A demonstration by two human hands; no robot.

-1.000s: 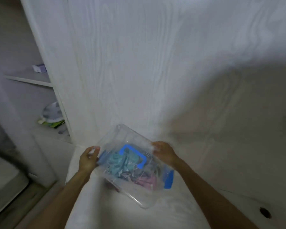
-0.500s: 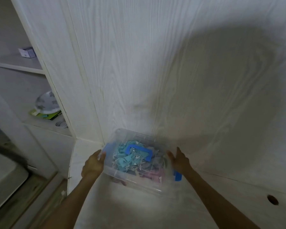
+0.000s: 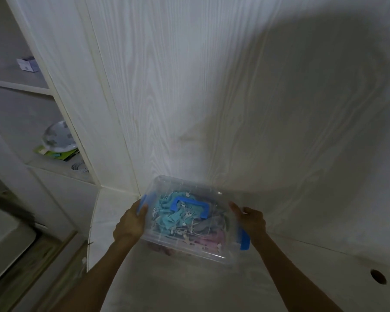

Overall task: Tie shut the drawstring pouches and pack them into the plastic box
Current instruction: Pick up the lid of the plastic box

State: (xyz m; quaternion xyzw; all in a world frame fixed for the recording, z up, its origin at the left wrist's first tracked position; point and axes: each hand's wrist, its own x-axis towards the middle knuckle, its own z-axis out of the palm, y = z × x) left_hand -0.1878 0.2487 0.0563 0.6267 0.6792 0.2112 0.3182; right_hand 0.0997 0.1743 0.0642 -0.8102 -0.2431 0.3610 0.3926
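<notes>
A clear plastic box (image 3: 167, 185) with its lid on, a blue handle (image 3: 189, 206) on top and blue side latches sits on the white desk near the back wall. Through the lid I see teal, grey and pink drawstring pouches (image 3: 173, 218) packed inside. My left hand (image 3: 131, 224) grips the box's left end at the latch. On the right end, by the blue latch (image 3: 244, 240), rests my right hand (image 3: 251, 219), its fingers against the side.
The white wood-grain desk (image 3: 189, 284) meets a wall panel just behind the box. A cable hole (image 3: 378, 276) lies at the right. Left of the desk stands a shelf unit with a small box (image 3: 27, 64), a patterned bowl (image 3: 58, 137) and green papers.
The box went from tilted in the air to level and low by the wall. Both hands shifted with it and now sit at its two ends.
</notes>
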